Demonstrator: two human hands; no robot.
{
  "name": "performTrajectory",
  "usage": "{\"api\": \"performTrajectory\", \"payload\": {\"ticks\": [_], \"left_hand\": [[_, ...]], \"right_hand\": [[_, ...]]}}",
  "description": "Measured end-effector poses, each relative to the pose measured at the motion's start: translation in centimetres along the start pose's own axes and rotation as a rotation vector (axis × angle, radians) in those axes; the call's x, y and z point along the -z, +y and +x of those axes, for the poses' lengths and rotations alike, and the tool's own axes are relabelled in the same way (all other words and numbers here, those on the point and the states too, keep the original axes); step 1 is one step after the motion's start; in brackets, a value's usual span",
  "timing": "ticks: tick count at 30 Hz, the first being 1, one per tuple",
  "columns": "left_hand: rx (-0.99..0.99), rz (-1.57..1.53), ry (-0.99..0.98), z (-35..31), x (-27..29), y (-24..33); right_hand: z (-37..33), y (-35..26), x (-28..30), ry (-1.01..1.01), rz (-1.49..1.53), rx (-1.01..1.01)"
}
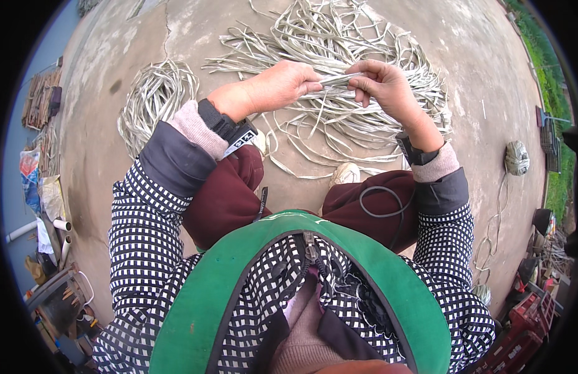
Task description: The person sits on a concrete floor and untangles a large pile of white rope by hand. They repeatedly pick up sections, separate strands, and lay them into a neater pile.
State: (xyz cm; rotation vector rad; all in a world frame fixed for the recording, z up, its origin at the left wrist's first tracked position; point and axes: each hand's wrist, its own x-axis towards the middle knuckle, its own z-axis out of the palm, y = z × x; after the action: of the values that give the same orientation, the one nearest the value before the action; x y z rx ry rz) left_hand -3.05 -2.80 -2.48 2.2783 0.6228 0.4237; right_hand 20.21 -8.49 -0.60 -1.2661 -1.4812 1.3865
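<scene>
The left hand and the right hand meet above a loose heap of pale flat strips spread on the concrete ground. Between them runs one short pale strip, lying roughly level; the left fingers are pinched shut on its left end, and the right fingers are curled tight around its right end. It looks like split cane or bamboo, though the view is too coarse to be sure. The strip hangs just above the heap, well clear of the person's knees in dark red trousers.

To the left on the ground lies a separate coiled bundle of strips, apart from the main heap. To the right, near the edge of the concrete, sits a small wound ball of strip. Both wrists carry dark bands, and a thin black cable loops over the right thigh.
</scene>
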Motion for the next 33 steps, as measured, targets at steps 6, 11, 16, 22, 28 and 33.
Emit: {"api": "performTrajectory", "payload": {"ticks": [6,11,16,22,28,33], "left_hand": [[0.2,-0.309,-0.099,0.2,0.0,0.3],[0.346,-0.446,-0.076,0.4,0.0,0.5],[0.202,-0.122,0.013,0.4,0.0,0.6],[-0.009,0.227,0.068,0.5,-0.4,0.7],[-0.066,0.317,0.079,0.3,-1.0,0.4],[-0.1,0.404,0.098,0.1,-1.1,0.3]], "right_hand": [[-0.2,0.0,-0.4,0.042,-0.036,0.019],[-0.1,-0.3,-0.2,0.064,-0.156,-0.004],[-0.4,-2.0,1.0,0.143,-0.874,0.481],[-0.9,-1.7,-1.9,0.082,-1.195,0.648],[-0.7,0.0,-3.4,-0.098,-0.816,0.119],[-0.3,0.1,-2.1,-0.232,-0.269,-0.185]]}}
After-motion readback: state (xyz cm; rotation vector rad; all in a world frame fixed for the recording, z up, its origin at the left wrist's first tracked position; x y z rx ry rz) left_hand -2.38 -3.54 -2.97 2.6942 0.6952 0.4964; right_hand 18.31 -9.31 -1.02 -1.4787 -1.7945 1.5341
